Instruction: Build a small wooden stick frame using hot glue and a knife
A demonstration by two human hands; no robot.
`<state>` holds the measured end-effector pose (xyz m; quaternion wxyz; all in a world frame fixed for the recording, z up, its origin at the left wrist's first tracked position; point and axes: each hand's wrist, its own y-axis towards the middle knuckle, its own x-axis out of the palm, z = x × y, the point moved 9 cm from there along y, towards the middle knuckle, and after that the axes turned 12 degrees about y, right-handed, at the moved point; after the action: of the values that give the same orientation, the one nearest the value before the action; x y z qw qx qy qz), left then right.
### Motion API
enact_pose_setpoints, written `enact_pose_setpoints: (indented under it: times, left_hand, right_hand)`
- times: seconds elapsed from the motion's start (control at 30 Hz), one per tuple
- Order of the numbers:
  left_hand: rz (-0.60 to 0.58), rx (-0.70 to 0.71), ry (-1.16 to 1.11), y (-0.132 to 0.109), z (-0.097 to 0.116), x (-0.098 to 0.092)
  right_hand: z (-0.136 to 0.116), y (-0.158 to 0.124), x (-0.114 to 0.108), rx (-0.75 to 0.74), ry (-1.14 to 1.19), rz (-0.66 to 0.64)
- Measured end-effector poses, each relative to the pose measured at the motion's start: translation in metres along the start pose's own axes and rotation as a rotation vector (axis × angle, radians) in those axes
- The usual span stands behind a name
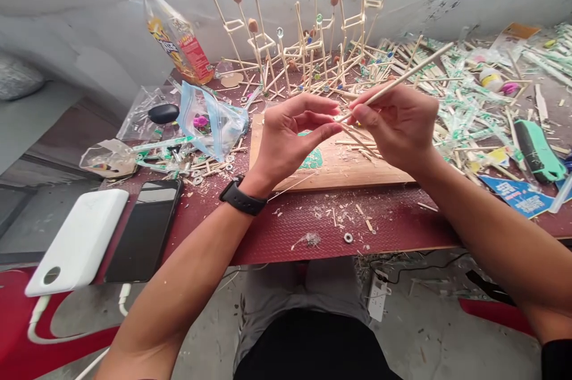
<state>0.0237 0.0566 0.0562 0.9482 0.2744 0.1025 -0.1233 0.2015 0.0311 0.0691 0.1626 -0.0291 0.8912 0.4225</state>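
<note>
A thin wooden stick [417, 72] is held slantwise above a wooden board [379, 177], its far end pointing up and to the right. My right hand [400, 124] is closed round it, thumb and fingers pinching near its lower end. At that lower tip, the thumb and fingertips of my left hand [286, 145] are pinched together on the stick. Short cut sticks [360, 139] lie on the board under my hands, and part of a green printed patch [313, 159] shows there. Whatever lies between the fingertips besides the stick is hidden.
Behind the board stand stick frames [261, 40] with clay balls and marbles. A bottle [179, 34] is at the back left, near a plastic bag [214, 124]. A phone [143, 237] and white power bank [80, 237] lie left. A green-and-black cutter [536, 148] sits right among scraps.
</note>
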Motion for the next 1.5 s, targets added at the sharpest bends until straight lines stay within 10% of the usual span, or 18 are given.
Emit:
enact_pose_setpoints:
  times: [0.77,1.5]
  left_hand:
    - [0.064,0.036,0.264,-0.008,0.021,-0.01]
    - [-0.114,0.177,0.099,0.0,0.0,0.011]
  right_hand:
    - [-0.015,-0.001,-0.006,-0.059,-0.069,0.038]
    - [-0.013,0.004,-0.002,-0.115,-0.091,-0.076]
